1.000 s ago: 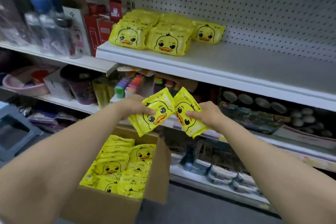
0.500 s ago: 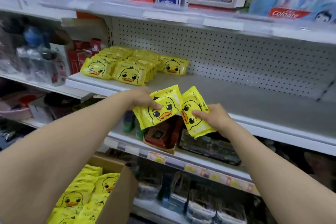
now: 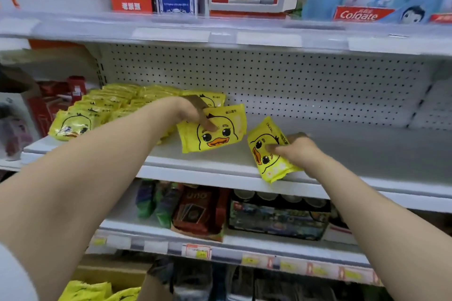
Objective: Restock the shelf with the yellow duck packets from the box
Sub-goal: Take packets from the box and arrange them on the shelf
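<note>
My left hand (image 3: 195, 112) pinches a yellow duck packet (image 3: 215, 133) over the white middle shelf (image 3: 342, 151), right beside the rows of duck packets (image 3: 102, 107) lying on the shelf's left part. My right hand (image 3: 297, 150) grips a second duck packet (image 3: 265, 154), tilted, at the shelf's front edge. At the bottom left, the cardboard box (image 3: 115, 273) shows more yellow packets (image 3: 97, 292) inside.
A pegboard back wall (image 3: 293, 85) stands behind the shelf's bare right part. The upper shelf (image 3: 244, 34) carries boxes and toothpaste. Below are card packs (image 3: 198, 210) and a dark tray of cans (image 3: 278, 217). Red boxes (image 3: 56, 102) stand to the left.
Both hands rose from above the box to the middle shelf, carrying one packet each. The packets have moved apart. My view tilted upward, so the box dropped to the bottom edge.
</note>
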{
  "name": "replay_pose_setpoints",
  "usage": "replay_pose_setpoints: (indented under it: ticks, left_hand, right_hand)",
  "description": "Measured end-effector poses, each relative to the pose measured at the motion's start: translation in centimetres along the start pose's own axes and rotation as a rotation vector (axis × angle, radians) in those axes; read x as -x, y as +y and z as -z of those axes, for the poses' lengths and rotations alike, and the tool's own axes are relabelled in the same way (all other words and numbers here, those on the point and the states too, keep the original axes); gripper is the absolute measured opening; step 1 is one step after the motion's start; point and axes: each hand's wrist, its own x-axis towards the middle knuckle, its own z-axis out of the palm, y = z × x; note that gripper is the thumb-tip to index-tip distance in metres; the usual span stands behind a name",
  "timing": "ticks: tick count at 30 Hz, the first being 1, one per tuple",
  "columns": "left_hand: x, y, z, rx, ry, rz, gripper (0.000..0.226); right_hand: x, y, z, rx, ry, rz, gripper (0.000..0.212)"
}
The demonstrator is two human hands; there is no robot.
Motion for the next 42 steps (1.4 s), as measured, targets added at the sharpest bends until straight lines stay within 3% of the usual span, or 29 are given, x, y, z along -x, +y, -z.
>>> replay_pose_setpoints:
  ticks: [2, 4, 5, 7, 10, 12, 14, 16, 21, 26, 28, 30, 32, 37, 42]
  left_hand:
    - [-1.4, -0.1, 0.7, -0.061, -0.058, -0.039, 0.062]
    - [-3.0, -0.6, 1.6, -0.072, -0.113, -0.076, 0.058]
    - [-3.6, -0.8, 2.0, -0.074, -0.136, -0.098, 0.056]
    - [-4.6, -1.2, 2.8, -0.089, -0.167, -0.139, 0.048]
    - [-6.5, -1.8, 3.5, -0.065, -0.174, -0.165, 0.043]
    - [-7.5, -2.1, 3.7, -0.012, -0.178, -0.162, 0.041]
    - [-8.2, -2.5, 4.0, 0.014, -0.196, -0.168, 0.040]
    - [-9.0, -2.9, 4.3, 0.021, -0.181, -0.189, 0.041]
    - [-10.1, -3.8, 3.6, 0.273, -0.032, -0.258, 0.030]
    - [-11.8, -5.0, 0.4, 0.954, 0.198, -0.197, 0.041]
    - [-12.3, -4.8, -1.1, 0.877, 0.417, -0.183, 0.037]
    - [-12.5, -4.7, -2.7, 0.573, 0.679, -0.231, 0.044]
    - [-12.5, -5.2, -3.3, 0.357, 0.815, -0.303, 0.041]
    - [-12.3, -5.6, -2.8, 0.300, 0.889, -0.369, 0.034]
    - [-12.5, -5.9, -1.6, 0.794, 0.743, -0.451, 0.046]
  right_hand:
    - [-1.7, -0.8, -0.5, -0.001, -0.033, -0.045, 0.041]
    - [-2.9, -2.0, -0.6, 0.246, -0.069, -0.044, 0.041]
    - [-3.3, -2.8, -0.7, 0.376, -0.056, -0.026, 0.040]
    - [-4.1, -3.9, -1.1, 0.412, 0.032, 0.054, 0.043]
    - [-4.8, -5.5, -1.9, -0.111, 0.128, 0.165, 0.044]
    - [-5.1, -6.8, -3.0, -0.423, 0.003, 0.162, 0.035]
    - [-5.4, -7.5, -4.4, -0.479, -0.044, 0.190, 0.023]
    - [-6.2, -7.5, -5.6, -0.517, 0.049, 0.201, 0.014]
    - [-8.4, -7.5, -7.3, -0.536, 0.317, 0.198, 0.014]
    - [-9.8, -7.8, -8.7, -0.495, 0.647, 0.079, 0.016]
    - [-10.2, -7.9, -9.3, -0.457, 0.695, 0.063, 0.017]
    - [-10.4, -8.1, -9.8, -0.416, 0.739, 0.066, 0.020]
    - [-10.5, -8.0, -10.1, -0.355, 0.779, 0.112, 0.024]
    - [-10.3, -7.3, -9.4, -0.224, 0.767, 0.191, 0.030]
    - [-11.1, -8.2, -8.6, -0.226, 0.728, 0.291, 0.026]
